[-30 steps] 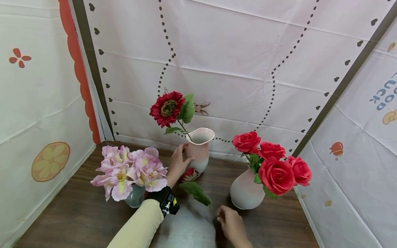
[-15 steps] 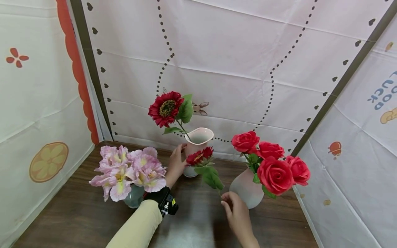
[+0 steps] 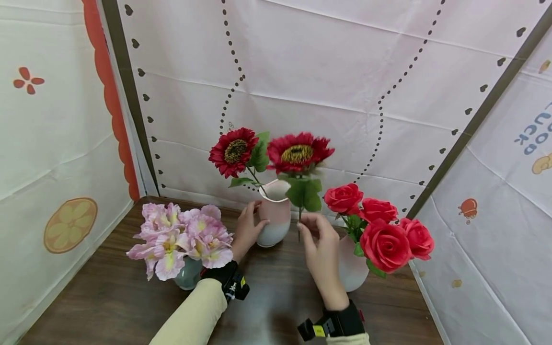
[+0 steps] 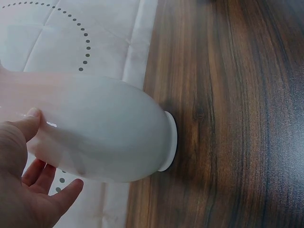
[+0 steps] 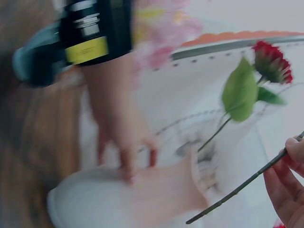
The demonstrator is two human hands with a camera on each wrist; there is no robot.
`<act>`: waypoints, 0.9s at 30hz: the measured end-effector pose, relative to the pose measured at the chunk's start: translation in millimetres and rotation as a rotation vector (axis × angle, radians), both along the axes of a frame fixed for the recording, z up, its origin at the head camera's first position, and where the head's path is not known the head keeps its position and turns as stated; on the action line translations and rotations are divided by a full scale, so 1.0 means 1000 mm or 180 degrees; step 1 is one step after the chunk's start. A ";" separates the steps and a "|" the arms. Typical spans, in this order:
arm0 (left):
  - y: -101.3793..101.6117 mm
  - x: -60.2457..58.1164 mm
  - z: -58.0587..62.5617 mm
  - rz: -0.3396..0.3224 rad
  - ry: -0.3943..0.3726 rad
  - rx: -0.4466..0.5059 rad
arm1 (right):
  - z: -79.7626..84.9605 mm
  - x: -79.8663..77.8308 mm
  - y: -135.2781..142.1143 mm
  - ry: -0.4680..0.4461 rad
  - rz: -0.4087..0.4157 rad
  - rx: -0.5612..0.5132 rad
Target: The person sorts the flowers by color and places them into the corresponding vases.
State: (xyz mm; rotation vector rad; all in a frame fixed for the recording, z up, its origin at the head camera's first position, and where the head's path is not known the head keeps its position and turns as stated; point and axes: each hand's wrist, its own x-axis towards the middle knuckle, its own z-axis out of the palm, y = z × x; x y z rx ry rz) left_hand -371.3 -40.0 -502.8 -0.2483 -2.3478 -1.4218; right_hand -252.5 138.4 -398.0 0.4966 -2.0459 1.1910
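My left hand holds the side of a pink-to-white vase, which stands upright on the table. In the left wrist view the thumb lies on the vase, with the other fingers at its lower edge. One dark red artificial sunflower leans out of this vase to the left. Between thumb and fingers my right hand pinches the stem of a second red sunflower, upright just right of the vase. In the right wrist view the bare stem ends near the vase mouth.
A similar vase with several red roses stands close behind and right of my right hand. On the left, pink flowers fill a small blue-green vase. Patterned cloth walls enclose the wooden table.
My right hand has lifted the second sunflower from low over the table to beside the vase mouth, turning it upright. My left hand has stayed at the vase.
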 end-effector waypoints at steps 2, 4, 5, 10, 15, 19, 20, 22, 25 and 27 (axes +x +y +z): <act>0.000 -0.001 0.000 0.0025 -0.0051 -0.0001 | 0.016 -0.007 -0.006 0.0018 0.0026 -0.0076; 0.000 -0.002 -0.001 0.0032 -0.0053 -0.0007 | 0.030 -0.016 -0.012 0.0052 0.0040 -0.0150; 0.000 -0.002 -0.001 0.0039 -0.0054 -0.0010 | 0.035 -0.020 -0.015 0.0069 0.0042 -0.0179; 0.000 -0.003 -0.005 0.0096 0.0117 -0.0048 | 0.054 -0.042 -0.027 0.0258 0.0106 -0.0328; 0.002 -0.002 -0.005 0.0162 0.0316 -0.0108 | 0.061 -0.058 -0.034 0.0297 0.0138 -0.0377; 0.003 -0.001 -0.005 0.0173 0.0323 -0.0097 | 0.064 -0.071 -0.038 0.0250 0.0065 -0.0348; 0.003 0.000 -0.005 0.0162 0.0315 -0.0085 | 0.064 -0.074 -0.039 0.0234 0.0044 -0.0337; 0.003 0.000 -0.005 0.0141 0.0284 -0.0055 | 0.062 -0.082 -0.041 0.0149 0.0012 -0.0296; 0.001 0.000 -0.004 0.0103 0.0254 -0.0054 | 0.055 -0.094 -0.044 -0.0090 0.0004 -0.0190; 0.000 0.000 -0.004 0.0074 0.0250 -0.0084 | 0.049 -0.100 -0.045 -0.0282 -0.0017 -0.0107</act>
